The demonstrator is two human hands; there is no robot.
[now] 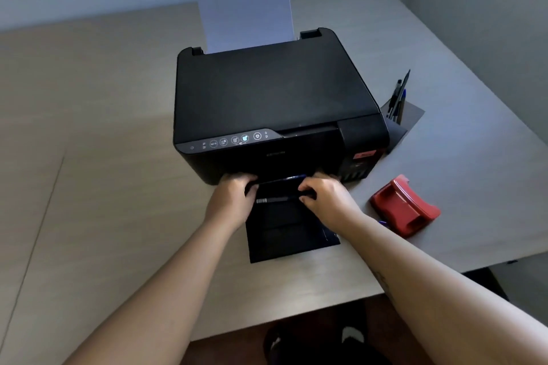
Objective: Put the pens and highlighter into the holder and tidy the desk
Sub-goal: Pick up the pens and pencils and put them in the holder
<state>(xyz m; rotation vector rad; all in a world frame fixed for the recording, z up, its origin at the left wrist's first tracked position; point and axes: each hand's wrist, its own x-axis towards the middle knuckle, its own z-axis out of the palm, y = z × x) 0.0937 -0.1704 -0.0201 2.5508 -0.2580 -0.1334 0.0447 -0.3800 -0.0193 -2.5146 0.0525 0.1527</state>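
**Ana:** Head view puts the printer point(275, 109) in the middle of the desk point(103, 157), and both hands sit at its front, over the pulled-out tray point(292, 234). Where are the pens?

**Ben:** Two slim dark ones lie on the tray just in front of the printer's mouth. A blue-tipped pen point(281, 179) lies closest to the printer, and a second pen point(274, 200) with a pale band lies just nearer the person. Both run crosswise, parallel to the printer's front.

**Ana:** And the hands?

**Ben:** The left hand point(234, 195) is curled over the left ends, the right hand point(321, 194) over the right ends. Fingers look closed around something dark, but I cannot tell which pen each one really grips.

**Ana:** Where do they go?

**Ben:** The holder point(396, 124) stands right of the printer, against its far right corner, with several pens point(398, 98) already upright in it. So the right hand is the nearer one, I'd judge.

**Ana:** Meaning a turn from flat to upright?

**Ben:** Probably, then a carry around the printer's right side, past the red stapler-like thing point(404, 206) lying right of the tray.
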